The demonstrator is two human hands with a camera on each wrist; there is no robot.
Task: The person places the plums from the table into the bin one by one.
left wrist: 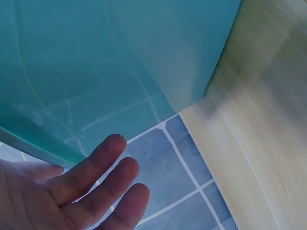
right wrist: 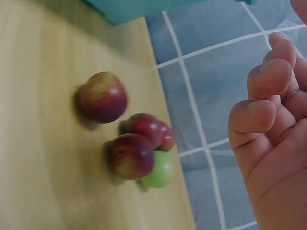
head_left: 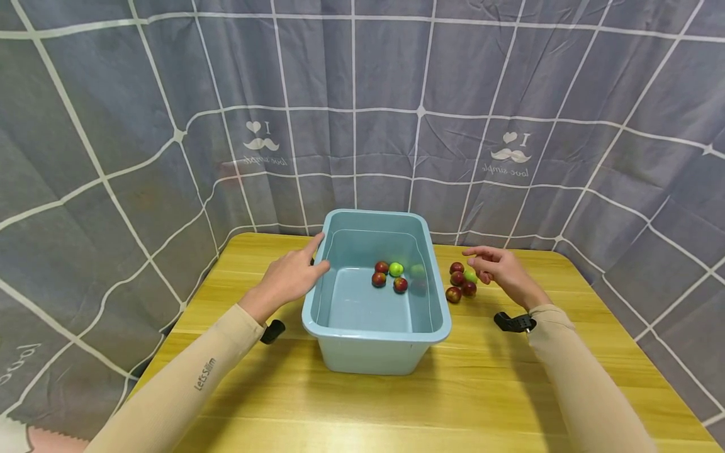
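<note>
A light-blue plastic tub point(head_left: 368, 336) stands upright on the table. Inside lie three dark red, plum-like fruits point(head_left: 379, 279) and one green fruit point(head_left: 396, 269). My left hand point(head_left: 291, 274) rests at the tub's left rim; in the left wrist view its fingers point(left wrist: 112, 179) extend loosely along the outside wall. Over the table to the tub's right hovers my right hand point(head_left: 501, 269), fingers loosely bent and nothing held. Below and beside it sit several red fruits point(right wrist: 103, 97) and a green one point(right wrist: 158, 170), the green partly hidden behind a red one.
The tub stands on a yellow wooden table point(head_left: 374, 409). A grey curtain with white grid lines point(head_left: 385, 145) hangs close behind the table and round both sides. Black wrist mounts point(head_left: 514, 322) stick out beneath both forearms.
</note>
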